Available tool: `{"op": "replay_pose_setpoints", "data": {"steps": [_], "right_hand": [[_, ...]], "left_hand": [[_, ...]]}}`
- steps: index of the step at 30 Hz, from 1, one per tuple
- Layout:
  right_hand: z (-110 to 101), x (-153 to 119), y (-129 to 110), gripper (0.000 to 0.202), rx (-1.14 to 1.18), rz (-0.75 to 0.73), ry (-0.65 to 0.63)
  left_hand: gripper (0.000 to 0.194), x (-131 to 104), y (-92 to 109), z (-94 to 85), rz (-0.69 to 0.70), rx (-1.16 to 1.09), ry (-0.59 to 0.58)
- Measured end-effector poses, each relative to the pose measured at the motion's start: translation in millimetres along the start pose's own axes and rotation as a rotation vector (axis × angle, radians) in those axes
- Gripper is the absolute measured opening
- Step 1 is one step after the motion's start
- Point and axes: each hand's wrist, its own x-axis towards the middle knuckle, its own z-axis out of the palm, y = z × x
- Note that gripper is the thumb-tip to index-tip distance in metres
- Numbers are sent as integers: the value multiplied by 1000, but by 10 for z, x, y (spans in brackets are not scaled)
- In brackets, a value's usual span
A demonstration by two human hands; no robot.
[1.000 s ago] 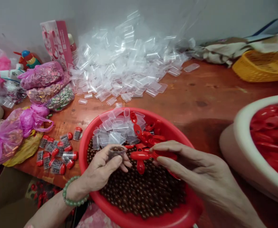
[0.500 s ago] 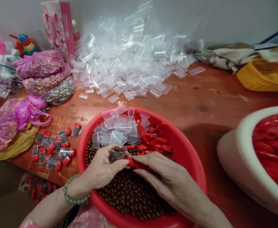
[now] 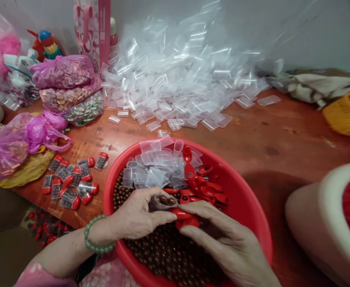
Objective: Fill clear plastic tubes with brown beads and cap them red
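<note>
Above a red basin (image 3: 252, 199), my left hand (image 3: 139, 215) grips a clear plastic case (image 3: 159, 202) with brown balls showing at its open mouth. A red cap piece (image 3: 186, 218) lies between my left thumb and the fingertips of my right hand (image 3: 219, 227), which pinch it beside the case. Beneath both hands the basin holds many brown balls (image 3: 169, 255). Clear empty cases (image 3: 153, 175) lie at its back left, and red caps (image 3: 207, 189) lie to the right of them.
Filled cases with red ends (image 3: 70, 175) lie left of the basin. Behind rises a large heap of clear cases (image 3: 175, 79). Pink bags (image 3: 64, 73) stand at the back left. A white tub (image 3: 312, 207) of red parts and a yellow basket (image 3: 345, 113) are at the right.
The view has shifted, so most things appear further right. The red piece between my hands now shows more fully, and the case mouth is tilted more toward the camera.
</note>
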Motion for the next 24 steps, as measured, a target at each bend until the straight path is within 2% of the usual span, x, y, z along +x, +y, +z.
{"op": "replay_pose_setpoints", "data": {"steps": [5,8,11,13,17,21,24], "right_hand": [[13,0,-27,12,225,150,105],[-27,12,-5,14,384,240,211],[-75,33,-48,16,405,275,230],[-100,50,-125,19,281,234,242],[-107,102,-290,20,34,41,263],[-77,123,-311,19,41,-33,230],[-68,92,-261,19,80,-37,226]], "left_hand": [[14,8,-10,3,-88,0,-45],[18,4,2,-16,-139,-74,-97],[28,-6,28,-38,-132,-179,-165],[31,-16,37,-49,-106,-179,-180],[37,-58,32,-56,-96,-136,-263],[32,-116,61,-54,51,79,-248],[29,-129,107,-48,81,169,-244]]}}
